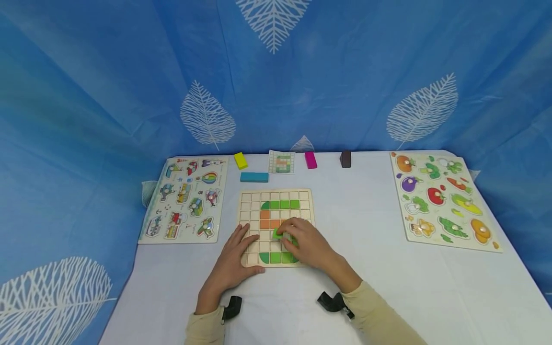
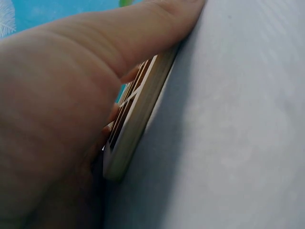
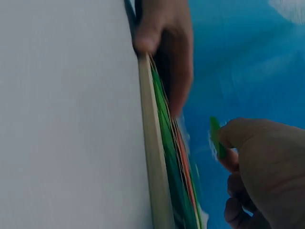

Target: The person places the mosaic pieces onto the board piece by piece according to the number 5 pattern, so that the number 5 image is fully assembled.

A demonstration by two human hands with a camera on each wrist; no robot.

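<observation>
A wooden grid board (image 1: pixel 254 206) lies on the white table with green and orange tiles set in its cells. Between thumb and fingertips my right hand (image 1: pixel 308 242) pinches a green square tile (image 1: pixel 277 234) over the board's middle. In the right wrist view, that green tile (image 3: pixel 217 136) is held up off the board's surface. My left hand (image 1: pixel 233 261) rests on the board's near left corner, fingers spread over the cells and thumb along the front edge. A row of green tiles (image 1: pixel 275 257) runs near that edge; its right end is partly hidden by my right hand.
Behind the board lie a pattern card (image 1: pixel 281 162), a blue block (image 1: pixel 254 177), a yellow block (image 1: pixel 240 160), a magenta block (image 1: pixel 310 160) and a dark brown block (image 1: pixel 346 159). A vehicle puzzle (image 1: pixel 185 201) lies left, a vegetable puzzle (image 1: pixel 444 201) right.
</observation>
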